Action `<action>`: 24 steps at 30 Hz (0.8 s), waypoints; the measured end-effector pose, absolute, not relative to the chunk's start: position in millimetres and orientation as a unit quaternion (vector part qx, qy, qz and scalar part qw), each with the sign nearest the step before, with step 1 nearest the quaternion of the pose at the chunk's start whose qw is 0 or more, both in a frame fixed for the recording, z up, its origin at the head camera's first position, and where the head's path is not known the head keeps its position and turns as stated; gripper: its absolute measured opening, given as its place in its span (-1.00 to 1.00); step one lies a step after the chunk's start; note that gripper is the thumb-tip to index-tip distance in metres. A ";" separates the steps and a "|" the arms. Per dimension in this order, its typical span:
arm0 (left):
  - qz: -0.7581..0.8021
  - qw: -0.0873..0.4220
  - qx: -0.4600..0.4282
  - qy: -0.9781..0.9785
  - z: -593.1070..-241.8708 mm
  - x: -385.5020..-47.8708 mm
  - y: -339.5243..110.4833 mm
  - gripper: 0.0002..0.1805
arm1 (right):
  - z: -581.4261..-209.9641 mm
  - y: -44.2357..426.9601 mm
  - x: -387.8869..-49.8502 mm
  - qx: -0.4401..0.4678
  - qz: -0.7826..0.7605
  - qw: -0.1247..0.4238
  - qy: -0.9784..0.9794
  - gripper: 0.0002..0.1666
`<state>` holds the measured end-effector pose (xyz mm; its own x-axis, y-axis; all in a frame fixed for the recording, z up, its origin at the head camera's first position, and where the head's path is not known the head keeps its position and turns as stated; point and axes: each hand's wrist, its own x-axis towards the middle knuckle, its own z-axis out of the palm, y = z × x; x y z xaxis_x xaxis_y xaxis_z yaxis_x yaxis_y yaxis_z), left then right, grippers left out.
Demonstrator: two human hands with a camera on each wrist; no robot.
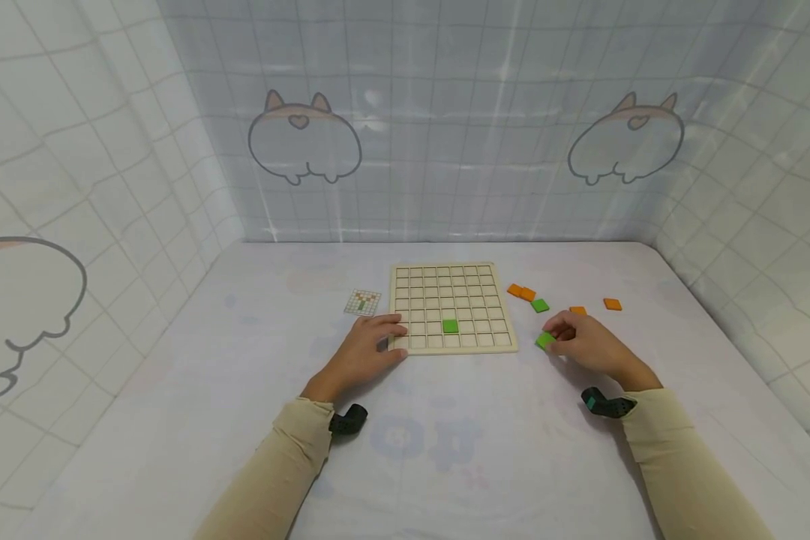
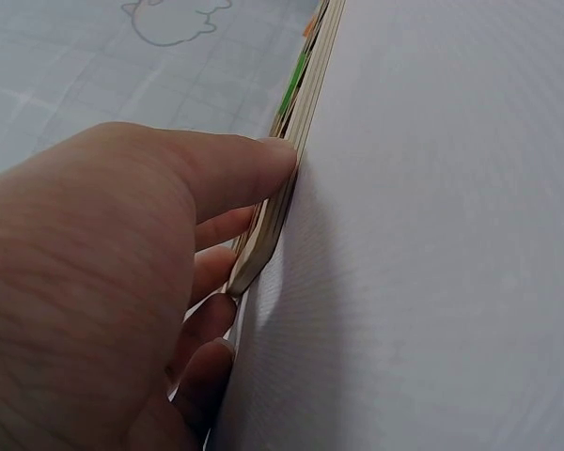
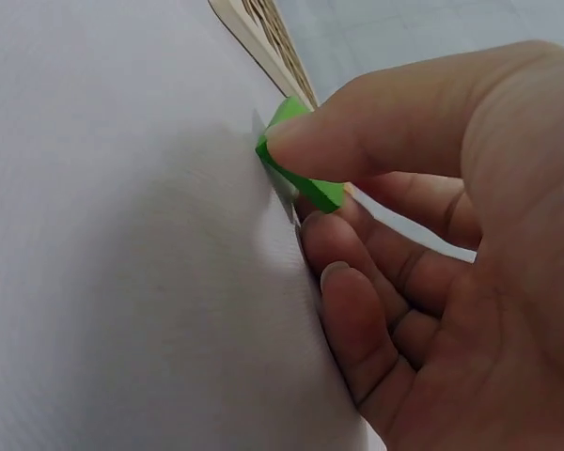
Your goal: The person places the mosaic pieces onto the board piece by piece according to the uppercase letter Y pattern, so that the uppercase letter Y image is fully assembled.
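A pale wooden grid board (image 1: 475, 292) lies on the table, with one green square tile (image 1: 450, 326) in a cell near its front. My left hand (image 1: 370, 346) rests at the board's front left corner. Its thumb (image 2: 263, 164) touches the front edge and its fingers lie at the left edge. To the right of the board my right hand (image 1: 583, 345) pinches another green square tile (image 3: 305, 174) between thumb and fingers. That tile is tilted, close to the tabletop. A third green tile (image 1: 539, 305) lies flat between the board and my right hand.
Two orange tiles (image 1: 521, 292) touch each other beside the board's right edge. One orange tile (image 1: 577, 310) is partly hidden behind my right hand, and another orange tile (image 1: 612, 304) lies farther right. A small card with a coloured grid pattern (image 1: 362, 302) lies left of the board.
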<state>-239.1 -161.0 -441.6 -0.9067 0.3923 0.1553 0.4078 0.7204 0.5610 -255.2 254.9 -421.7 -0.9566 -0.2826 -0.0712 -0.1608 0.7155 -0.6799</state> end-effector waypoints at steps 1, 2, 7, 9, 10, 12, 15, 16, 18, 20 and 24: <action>-0.305 0.012 -0.216 -0.928 -441.3 -238.8 -161.2 -0.54 | -421.8 254.5 -254.9 -0.123 -0.361 0.084 0.921 -0.65; -0.305 0.011 -0.216 -0.927 -441.0 -238.5 -161.4 -0.53 | -421.8 253.8 -254.4 -0.125 -0.365 0.082 0.919 -0.65; -0.306 0.016 -0.223 -0.926 -441.7 -238.8 -162.6 -0.54 | -423.6 252.3 -254.7 -0.132 -0.368 0.072 0.918 -0.67; -0.306 0.016 -0.224 -0.925 -442.4 -239.1 -163.0 -0.54 | -424.7 252.2 -255.4 -0.131 -0.366 0.070 0.919 -0.68; -0.307 0.015 -0.224 -0.925 -442.5 -239.2 -162.9 -0.54 | -424.7 252.3 -255.2 -0.132 -0.366 0.069 0.919 -0.68; -0.308 0.010 -0.219 -0.926 -443.1 -239.4 -162.7 -0.54 | -425.1 252.6 -255.5 -0.133 -0.367 0.069 0.918 -0.67; -0.311 0.002 -0.210 -0.927 -442.7 -239.2 -162.6 -0.53 | -425.4 251.8 -255.8 -0.131 -0.370 0.067 0.917 -0.66; -0.311 0.001 -0.209 -0.927 -442.7 -239.2 -162.6 -0.54 | -425.3 251.1 -255.5 -0.130 -0.371 0.066 0.917 -0.64; -0.312 0.002 -0.209 -0.927 -442.8 -239.3 -162.6 -0.54 | -425.7 250.0 -255.6 -0.120 -0.370 0.064 0.919 -0.62; -0.312 0.003 -0.212 -0.926 -442.5 -239.3 -162.6 -0.54 | -425.6 248.8 -255.1 -0.109 -0.370 0.064 0.921 -0.59; -0.312 0.007 -0.219 -0.924 -442.3 -239.4 -162.5 -0.53 | -426.2 247.8 -254.1 -0.089 -0.373 0.062 0.921 -0.58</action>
<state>-239.4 -162.5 -442.3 -0.9044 0.3998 0.1493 0.4083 0.7092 0.5747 -254.1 247.8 -426.2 -0.9765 -0.2099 -0.0485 -0.1171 0.7060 -0.6985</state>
